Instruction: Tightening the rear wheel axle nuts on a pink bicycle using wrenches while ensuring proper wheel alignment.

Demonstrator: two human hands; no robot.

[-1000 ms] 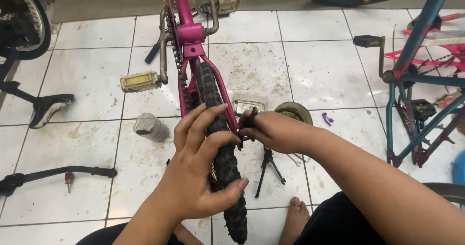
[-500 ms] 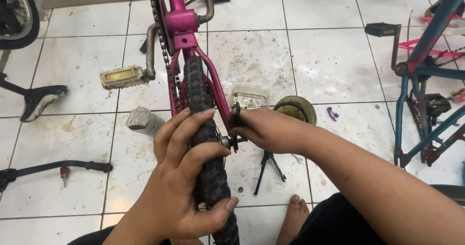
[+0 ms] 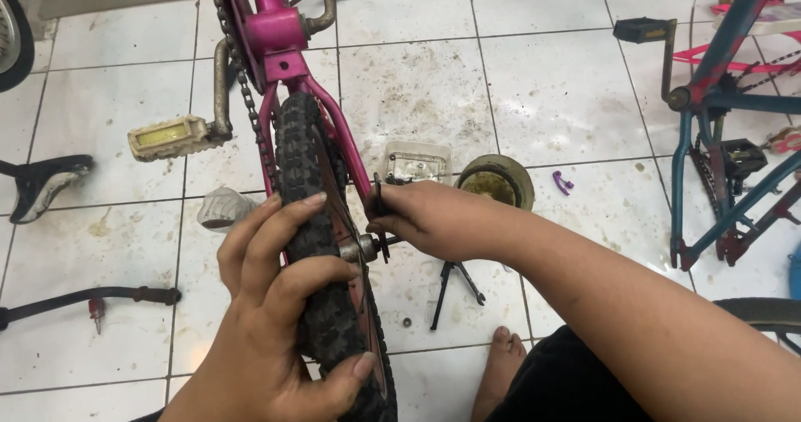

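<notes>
My left hand (image 3: 279, 305) was wrapped around the knobby black tyre (image 3: 321, 247) of the pink bicycle frame (image 3: 279, 34), fingers curled over the tread and thumb pressed against it lower down, so that hand gripped the wheel firmly. My right hand (image 3: 434, 222) was closed at the wheel's axle (image 3: 360, 247), fingertips pinched on a small dark metal piece (image 3: 380, 213) just beside the axle end; I could not tell exactly what that piece was.

The tyre stood upright between the 2 pink stays of the frame, with the chain (image 3: 242, 80) running along the stay on the side away from my right hand. A yellow pedal (image 3: 167, 136) on its crank stuck out beyond the chain, well apart from the tyre.

On the dirty white tiled floor (image 3: 542, 80), just past my right hand from the tyre, sat a clear plastic tray (image 3: 417, 159) and a round tin (image 3: 496, 180), touching or nearly so. A small purple clip (image 3: 563, 182) lay near the tin. A black kickstand (image 3: 455, 282) lay under my right forearm, close to my bare foot (image 3: 501, 372). A blue bicycle frame (image 3: 717, 121) stood far beyond the tin. A black saddle (image 3: 46, 184) lay far from the tyre on my left-hand side.
</notes>
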